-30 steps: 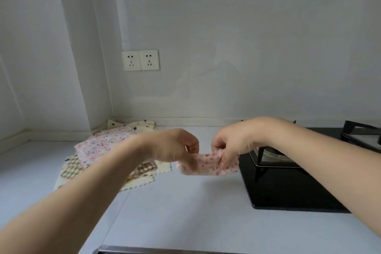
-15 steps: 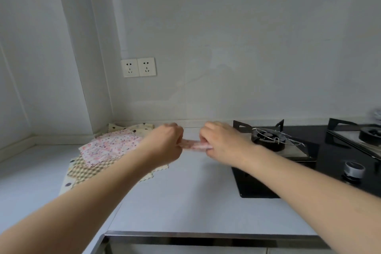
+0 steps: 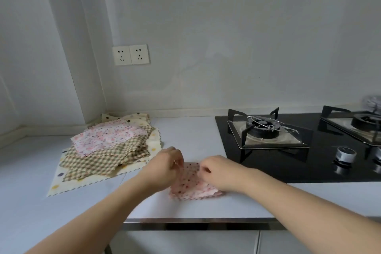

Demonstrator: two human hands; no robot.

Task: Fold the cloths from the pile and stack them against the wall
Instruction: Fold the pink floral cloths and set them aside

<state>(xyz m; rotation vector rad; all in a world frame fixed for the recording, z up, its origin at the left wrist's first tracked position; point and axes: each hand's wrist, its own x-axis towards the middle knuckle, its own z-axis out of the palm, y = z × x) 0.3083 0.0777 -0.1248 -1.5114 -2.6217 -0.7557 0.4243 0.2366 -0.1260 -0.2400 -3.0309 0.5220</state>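
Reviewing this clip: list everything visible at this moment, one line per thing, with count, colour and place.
pink floral cloth: one, pink with dark dots, on the counter in front, under both hands
cloth pile: one, count unclear; pink floral on top, checked tan and cream dotted below; left, near the corner
counter: one, pale grey
gas hob: one, black, right; two burners, two silver knobs seen
wall sockets: two, white, on the back wall
left hand: one, pinching the cloth's left far edge
right hand: one, pinching the cloth's right far edge
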